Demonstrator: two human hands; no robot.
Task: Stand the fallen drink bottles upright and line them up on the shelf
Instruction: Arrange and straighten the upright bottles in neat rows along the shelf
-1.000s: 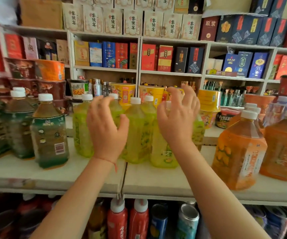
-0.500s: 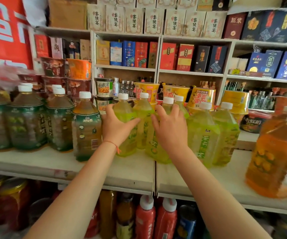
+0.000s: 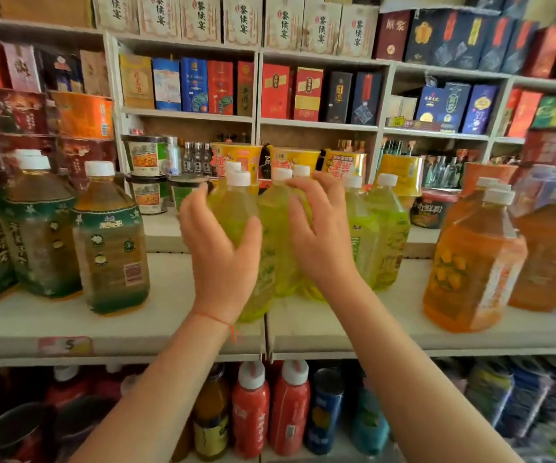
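A cluster of yellow-green drink bottles with white caps stands upright at the middle of the white shelf (image 3: 169, 322). My left hand (image 3: 220, 259) wraps around the front-left green bottle (image 3: 236, 212), fingers on its left side and thumb on its front. My right hand (image 3: 323, 238) cups the neighbouring green bottle (image 3: 278, 228), fingers curled over its shoulder near the cap. Two more green bottles (image 3: 387, 235) stand just right of my right hand. No bottle in view lies on its side.
Brown tea bottles with green labels (image 3: 109, 242) stand at the left, orange juice bottles (image 3: 470, 262) at the right. Noodle cups (image 3: 240, 155) and boxed goods fill the shelves behind. Red bottles (image 3: 250, 406) and cans sit on the shelf below.
My hands went from hovering open in front of the green bottles to resting on them, and now sit higher around their shoulders. The view has swung left and back towards the centre.
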